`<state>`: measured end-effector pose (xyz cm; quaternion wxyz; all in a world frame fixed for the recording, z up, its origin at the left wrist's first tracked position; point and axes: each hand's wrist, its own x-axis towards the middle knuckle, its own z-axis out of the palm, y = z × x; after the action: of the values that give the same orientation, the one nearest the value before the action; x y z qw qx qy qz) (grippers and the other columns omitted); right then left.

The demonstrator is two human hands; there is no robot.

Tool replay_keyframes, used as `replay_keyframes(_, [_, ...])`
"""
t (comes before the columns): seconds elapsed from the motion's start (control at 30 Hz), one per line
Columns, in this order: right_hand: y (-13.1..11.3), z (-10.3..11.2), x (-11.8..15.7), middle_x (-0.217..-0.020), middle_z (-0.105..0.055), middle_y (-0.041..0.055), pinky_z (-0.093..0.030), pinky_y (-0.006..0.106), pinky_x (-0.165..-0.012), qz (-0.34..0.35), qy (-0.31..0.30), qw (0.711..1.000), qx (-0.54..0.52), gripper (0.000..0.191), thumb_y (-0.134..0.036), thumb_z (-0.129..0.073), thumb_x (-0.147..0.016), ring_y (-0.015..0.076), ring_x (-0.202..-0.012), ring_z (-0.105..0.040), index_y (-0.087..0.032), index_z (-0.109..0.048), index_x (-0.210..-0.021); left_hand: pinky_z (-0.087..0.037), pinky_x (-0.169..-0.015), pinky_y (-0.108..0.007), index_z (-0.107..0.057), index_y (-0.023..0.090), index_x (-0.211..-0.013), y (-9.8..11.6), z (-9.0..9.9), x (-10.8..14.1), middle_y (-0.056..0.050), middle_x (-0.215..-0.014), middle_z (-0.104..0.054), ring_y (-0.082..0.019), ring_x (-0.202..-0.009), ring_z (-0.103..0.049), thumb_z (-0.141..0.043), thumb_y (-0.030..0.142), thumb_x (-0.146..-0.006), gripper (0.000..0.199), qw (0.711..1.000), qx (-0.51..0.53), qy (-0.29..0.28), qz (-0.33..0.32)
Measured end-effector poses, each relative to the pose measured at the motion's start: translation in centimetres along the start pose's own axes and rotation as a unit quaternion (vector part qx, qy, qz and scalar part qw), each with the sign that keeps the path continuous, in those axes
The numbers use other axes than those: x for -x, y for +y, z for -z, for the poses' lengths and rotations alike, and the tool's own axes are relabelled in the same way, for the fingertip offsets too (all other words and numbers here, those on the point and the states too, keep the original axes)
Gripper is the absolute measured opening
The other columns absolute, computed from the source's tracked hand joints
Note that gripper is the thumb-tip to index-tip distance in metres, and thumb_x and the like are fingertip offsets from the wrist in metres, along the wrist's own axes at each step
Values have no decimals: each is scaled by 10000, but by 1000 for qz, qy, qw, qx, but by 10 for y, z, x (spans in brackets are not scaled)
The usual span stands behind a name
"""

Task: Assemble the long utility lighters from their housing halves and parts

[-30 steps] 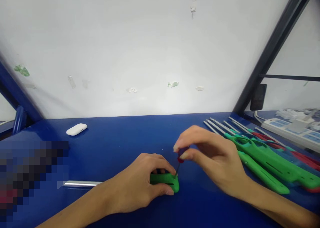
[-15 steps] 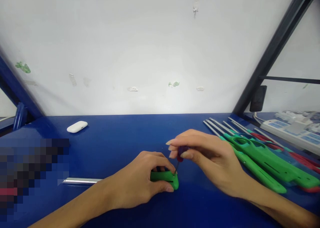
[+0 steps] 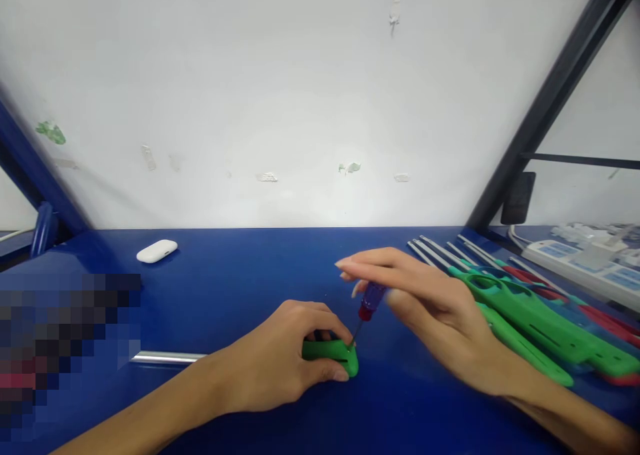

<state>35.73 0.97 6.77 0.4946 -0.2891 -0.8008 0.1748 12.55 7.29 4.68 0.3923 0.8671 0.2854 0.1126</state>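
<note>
My left hand (image 3: pixel 280 358) is closed around a green long-nosed lighter (image 3: pixel 353 363) and presses it to the table; its metal tube sticks out to the left behind my wrist. The lighter's middle is hidden by my fingers. My right hand (image 3: pixel 437 315) holds a small screwdriver (image 3: pixel 371 300) with a purple and red handle, the fingers stretched over the top and the thumb against its side. The screwdriver leans to the right, its tip at the screw hole near the lighter's end.
A pile of green, red and blue lighters (image 3: pixel 535 322) lies to the right on the blue table (image 3: pixel 240 268). Behind it stands a white power strip (image 3: pixel 585 262). A white earbud case (image 3: pixel 157 251) sits at the back left. A blurred-out patch covers the left edge.
My right hand has risen slightly and its grip has shifted, so more of the screwdriver handle shows. The tip stays at the lighter's end. My left hand keeps its hold.
</note>
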Motion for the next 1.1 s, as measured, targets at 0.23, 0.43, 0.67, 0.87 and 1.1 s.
replay_keyframes(0.23, [-1, 1, 0, -1050, -774, 5, -617, 219, -781, 3, 39, 999, 11, 254, -170, -755, -1036, 126, -881, -728, -318, -861, -1213, -518, -981, -361, -815, 304, -1112, -1, -1, 0, 6, -1156, -778, -249, -1098, -693, -829, 392, -920, 211, 1000, -3, 1, 2])
replay_keyframes(0.43, [1, 0, 0, -1008, -771, -24, -606, 236, -813, -3, 27, 999, -19, 337, -119, -709, -1057, 126, -913, -720, -364, -825, -1257, -505, -986, -366, -814, 311, -1095, -1, -1, 0, 15, -1152, -771, -247, -1098, -684, -838, 390, -914, 199, 1000, -5, 2, 3])
replay_keyframes(0.67, [-2, -2, 1, -1163, -793, 11, -617, 270, -809, -36, -8, 999, -35, 395, -138, -597, -1114, 157, -983, -732, -380, -772, -1374, -505, -975, -353, -814, 305, -1092, 0, 0, 1, 19, -1140, -776, -234, -1073, -692, -845, 365, -905, 198, 1000, -3, 2, -2])
replay_keyframes(0.87, [-1, 2, 1, -1133, -728, 36, -616, 282, -803, -26, 16, 999, 38, 273, -275, -716, -1077, 174, -966, -704, -370, -814, -1314, -507, -975, -361, -809, 310, -1096, 0, 0, 0, 19, -1144, -779, -246, -1102, -687, -841, 394, -914, 203, 1000, -1, 4, 6])
replay_keyframes(1.1, [-1, 2, 1, -940, -676, 3, -600, 264, -705, -16, 54, 998, 26, 233, -243, -845, -979, 153, -816, -673, -369, -870, -1172, -510, -964, -359, -814, 314, -1099, -1, -1, 1, 19, -1167, -779, -247, -1112, -687, -837, 402, -920, 201, 1000, 1, 1, 2])
